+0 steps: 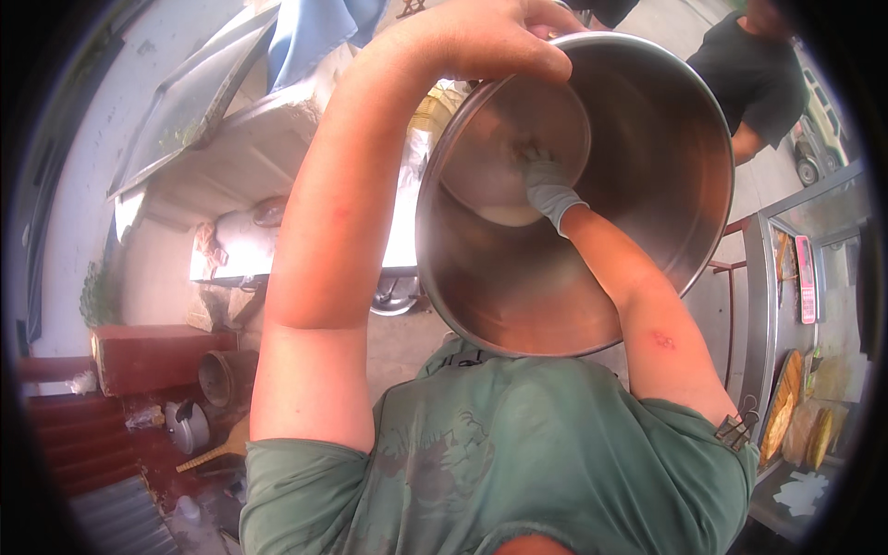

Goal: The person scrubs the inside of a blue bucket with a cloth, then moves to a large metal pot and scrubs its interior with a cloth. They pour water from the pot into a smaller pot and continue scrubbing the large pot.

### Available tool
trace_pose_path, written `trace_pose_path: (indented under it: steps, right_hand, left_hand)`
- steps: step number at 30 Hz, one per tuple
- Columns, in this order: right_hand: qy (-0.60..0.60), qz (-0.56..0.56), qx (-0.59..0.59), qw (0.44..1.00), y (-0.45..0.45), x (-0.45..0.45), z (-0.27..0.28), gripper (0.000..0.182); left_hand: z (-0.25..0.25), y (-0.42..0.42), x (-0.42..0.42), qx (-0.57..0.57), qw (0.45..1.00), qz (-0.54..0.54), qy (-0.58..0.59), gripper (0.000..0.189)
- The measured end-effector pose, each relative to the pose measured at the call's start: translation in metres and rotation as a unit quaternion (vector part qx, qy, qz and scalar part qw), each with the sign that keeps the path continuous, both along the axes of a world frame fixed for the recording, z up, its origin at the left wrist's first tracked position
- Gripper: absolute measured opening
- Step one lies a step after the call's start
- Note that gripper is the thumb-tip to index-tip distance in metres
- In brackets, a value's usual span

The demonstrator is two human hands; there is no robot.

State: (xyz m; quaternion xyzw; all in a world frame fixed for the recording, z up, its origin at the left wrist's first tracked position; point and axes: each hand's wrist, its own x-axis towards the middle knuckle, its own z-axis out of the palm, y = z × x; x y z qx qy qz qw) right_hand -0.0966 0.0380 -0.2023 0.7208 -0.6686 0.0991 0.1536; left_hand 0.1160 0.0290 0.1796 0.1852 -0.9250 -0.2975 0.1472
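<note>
A large, deep stainless steel pot (659, 152) is tipped with its mouth towards me, in front of my chest. My left hand (496, 41) grips its far rim, thumb on the near side of the metal. My right hand (547, 179), in a pale glove, reaches deep inside, its fingers at the round bottom. Whether those fingers hold something is too blurred to tell. A little cloudy, whitish liquid (512, 215) lies along the lower edge of the bottom.
A person in a black shirt (760, 76) stands beyond the pot at right. A glass-sided cabinet (766, 243) holds a pink calculator (805, 277) and round breads (780, 409). At left are a metal-topped table (239, 239), a red block (163, 357) and a lidded pot (189, 427).
</note>
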Motion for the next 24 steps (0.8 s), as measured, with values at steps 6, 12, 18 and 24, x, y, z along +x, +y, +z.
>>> trace_pose_path:
  steps: [6,12,18,24]
  right_hand:
    - [0.007,0.0,0.015,1.0,-0.006,0.011,0.032,0.046]
    - [0.016,-0.017,-0.003,1.0,-0.013,0.001,0.025,0.045]
    - [0.0,-0.008,0.065,0.998,-0.008,-0.003,0.005,0.046]
    - [0.056,-0.038,0.128,0.989,0.0,0.012,0.02,0.05]
  left_hand:
    - [-0.004,-0.005,0.001,0.063,0.998,-0.02,0.018,0.048]
    - [0.005,0.032,0.007,-0.057,0.997,0.048,0.011,0.046]
    - [0.004,0.015,-0.002,0.062,0.998,0.026,-0.011,0.047]
    - [0.002,0.012,-0.006,0.05,0.999,-0.01,0.005,0.049]
